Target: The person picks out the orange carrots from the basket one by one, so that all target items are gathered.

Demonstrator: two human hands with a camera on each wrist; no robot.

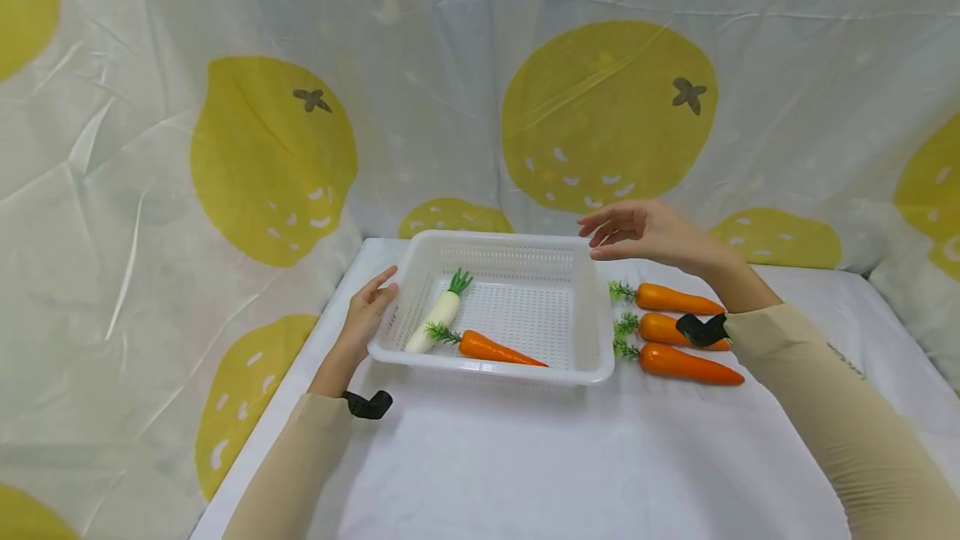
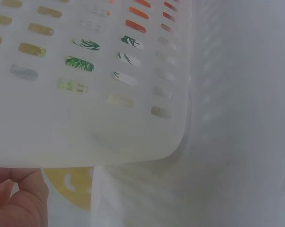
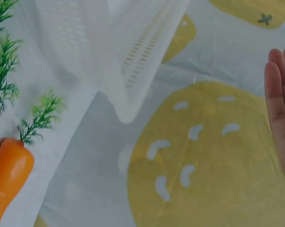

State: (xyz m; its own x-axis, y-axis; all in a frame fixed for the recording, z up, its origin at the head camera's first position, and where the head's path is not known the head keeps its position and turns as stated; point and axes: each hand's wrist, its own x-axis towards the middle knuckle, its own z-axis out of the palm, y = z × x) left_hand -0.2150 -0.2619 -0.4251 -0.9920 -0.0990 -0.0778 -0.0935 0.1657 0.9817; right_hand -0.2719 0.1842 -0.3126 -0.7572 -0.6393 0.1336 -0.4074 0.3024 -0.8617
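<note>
A white plastic basket (image 1: 517, 372) with slotted walls stands on the table. Inside it lie a white radish (image 1: 437, 319) with green leaves and an orange carrot (image 1: 501, 348) in front. My left hand (image 1: 365, 315) is at the basket's left rim, fingertips at its outer edge; no part of the rim shows between thumb and fingers. Raised above the basket's back right corner, my right hand (image 1: 637, 232) holds nothing, its fingers extended and loosely bent. In the right wrist view the same hand (image 3: 282, 113) appears at the right edge, apart from the basket (image 3: 128, 106).
Right of the basket three carrots lie in a column: a back one (image 1: 675, 298), a middle one (image 1: 660, 327) partly covered by the wrist camera (image 1: 702, 329), and a front one (image 1: 690, 363). Behind the table hangs a lemon-print cloth (image 1: 435, 107). White cloth covers the table (image 1: 510, 457).
</note>
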